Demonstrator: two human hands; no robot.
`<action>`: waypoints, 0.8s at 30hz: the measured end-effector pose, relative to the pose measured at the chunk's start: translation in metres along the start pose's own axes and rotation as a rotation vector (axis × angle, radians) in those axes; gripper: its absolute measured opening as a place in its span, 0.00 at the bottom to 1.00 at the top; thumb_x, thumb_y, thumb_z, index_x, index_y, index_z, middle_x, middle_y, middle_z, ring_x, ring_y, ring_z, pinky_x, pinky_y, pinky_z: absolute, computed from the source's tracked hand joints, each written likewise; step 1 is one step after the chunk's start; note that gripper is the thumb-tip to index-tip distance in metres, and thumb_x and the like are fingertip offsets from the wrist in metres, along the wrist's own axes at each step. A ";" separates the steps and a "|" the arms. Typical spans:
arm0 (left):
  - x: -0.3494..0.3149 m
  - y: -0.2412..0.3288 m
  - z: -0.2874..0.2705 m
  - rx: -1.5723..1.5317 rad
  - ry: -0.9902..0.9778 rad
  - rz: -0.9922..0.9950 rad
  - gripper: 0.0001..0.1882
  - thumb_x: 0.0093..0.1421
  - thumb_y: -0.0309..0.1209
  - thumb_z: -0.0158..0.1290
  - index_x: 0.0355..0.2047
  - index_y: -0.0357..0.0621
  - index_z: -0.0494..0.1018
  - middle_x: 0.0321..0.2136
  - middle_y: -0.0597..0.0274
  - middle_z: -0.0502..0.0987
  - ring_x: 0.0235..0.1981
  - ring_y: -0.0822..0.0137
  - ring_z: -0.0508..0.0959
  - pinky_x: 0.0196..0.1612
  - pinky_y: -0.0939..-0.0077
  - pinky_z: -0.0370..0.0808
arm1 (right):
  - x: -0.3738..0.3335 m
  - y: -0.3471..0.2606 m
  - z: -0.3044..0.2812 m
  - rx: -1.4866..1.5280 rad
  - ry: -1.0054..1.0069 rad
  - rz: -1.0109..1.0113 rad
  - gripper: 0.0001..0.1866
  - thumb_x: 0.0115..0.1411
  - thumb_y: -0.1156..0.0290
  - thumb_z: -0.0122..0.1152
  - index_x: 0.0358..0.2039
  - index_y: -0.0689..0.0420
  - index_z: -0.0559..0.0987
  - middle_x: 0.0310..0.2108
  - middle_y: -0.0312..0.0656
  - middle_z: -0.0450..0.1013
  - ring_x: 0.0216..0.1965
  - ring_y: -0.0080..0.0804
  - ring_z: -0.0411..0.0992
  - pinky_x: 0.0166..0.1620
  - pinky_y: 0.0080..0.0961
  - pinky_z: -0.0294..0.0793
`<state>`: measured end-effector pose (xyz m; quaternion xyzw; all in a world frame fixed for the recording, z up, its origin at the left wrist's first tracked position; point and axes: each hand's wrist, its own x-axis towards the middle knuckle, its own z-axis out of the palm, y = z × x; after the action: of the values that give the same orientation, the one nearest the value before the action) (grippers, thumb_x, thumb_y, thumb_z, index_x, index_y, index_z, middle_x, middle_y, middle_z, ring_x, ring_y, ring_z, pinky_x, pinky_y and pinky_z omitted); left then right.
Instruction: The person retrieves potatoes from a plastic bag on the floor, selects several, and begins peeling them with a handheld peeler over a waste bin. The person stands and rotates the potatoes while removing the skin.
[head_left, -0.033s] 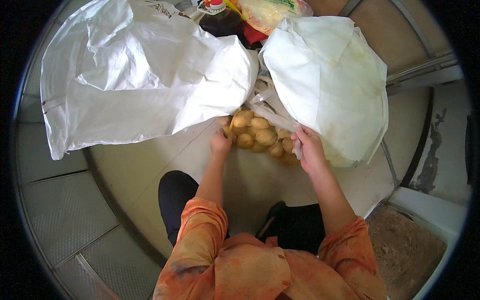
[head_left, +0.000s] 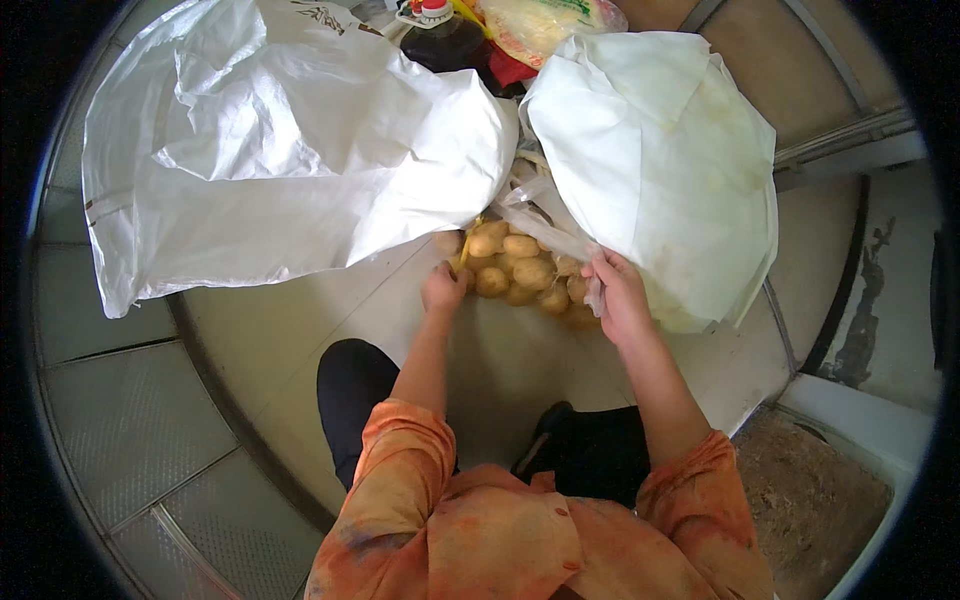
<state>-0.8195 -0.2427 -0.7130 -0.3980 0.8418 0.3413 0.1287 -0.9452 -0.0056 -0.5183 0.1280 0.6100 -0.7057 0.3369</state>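
Note:
Several brown potatoes (head_left: 520, 262) lie in a clear plastic bag (head_left: 553, 236) on the floor in front of me, between two big white sacks. With its fingers closed, my right hand (head_left: 622, 296) grips the bag's gathered plastic at the right of the potatoes. My left hand (head_left: 443, 289) is at their left side, its fingers pinched on a yellow strip (head_left: 464, 250) by the bag's edge. Whether that strip belongs to the bag I cannot make out. The fingertips of the left hand are partly hidden.
A large shiny white sack (head_left: 330, 150) spreads at the left, and a full white sack (head_left: 655, 170) stands at the right. Behind them are a dark bottle (head_left: 447, 45) with a red cap and a clear package (head_left: 540, 30). A brown mat (head_left: 810, 490) lies at the lower right.

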 end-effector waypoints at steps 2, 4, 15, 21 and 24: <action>-0.020 -0.009 0.004 -0.010 -0.040 -0.001 0.24 0.55 0.47 0.55 0.35 0.37 0.68 0.37 0.41 0.72 0.36 0.43 0.75 0.39 0.52 0.73 | 0.000 -0.002 0.005 -0.009 -0.018 -0.006 0.13 0.66 0.65 0.51 0.45 0.61 0.73 0.25 0.33 0.69 0.20 0.16 0.61 0.21 0.18 0.65; -0.032 -0.020 0.020 -0.077 0.043 0.015 0.24 0.55 0.48 0.55 0.36 0.37 0.67 0.36 0.42 0.72 0.35 0.42 0.75 0.39 0.51 0.73 | 0.001 -0.002 0.011 -0.035 -0.019 -0.014 0.14 0.66 0.65 0.51 0.46 0.61 0.73 0.26 0.34 0.69 0.20 0.16 0.61 0.20 0.18 0.64; -0.050 -0.012 0.022 -0.217 0.227 0.089 0.24 0.49 0.32 0.62 0.40 0.38 0.61 0.36 0.45 0.71 0.42 0.41 0.73 0.42 0.52 0.71 | -0.006 -0.007 0.019 -0.084 0.018 -0.025 0.15 0.67 0.66 0.49 0.48 0.63 0.72 0.27 0.34 0.70 0.22 0.16 0.61 0.23 0.17 0.65; -0.043 -0.007 0.010 -0.139 0.161 0.138 0.19 0.52 0.28 0.58 0.42 0.42 0.64 0.42 0.42 0.71 0.42 0.40 0.73 0.42 0.52 0.72 | -0.005 -0.006 0.023 -0.124 0.011 -0.032 0.15 0.67 0.66 0.49 0.48 0.62 0.72 0.28 0.34 0.70 0.22 0.15 0.61 0.23 0.15 0.64; -0.058 0.000 0.029 -0.029 0.213 0.124 0.16 0.55 0.26 0.53 0.45 0.45 0.66 0.52 0.40 0.66 0.44 0.40 0.73 0.43 0.53 0.73 | -0.003 -0.004 0.024 -0.142 0.015 -0.043 0.14 0.67 0.67 0.49 0.48 0.62 0.72 0.27 0.34 0.70 0.22 0.15 0.61 0.23 0.15 0.63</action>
<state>-0.7831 -0.1895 -0.7058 -0.3809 0.8687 0.3164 0.0115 -0.9396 -0.0275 -0.5077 0.0959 0.6636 -0.6668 0.3254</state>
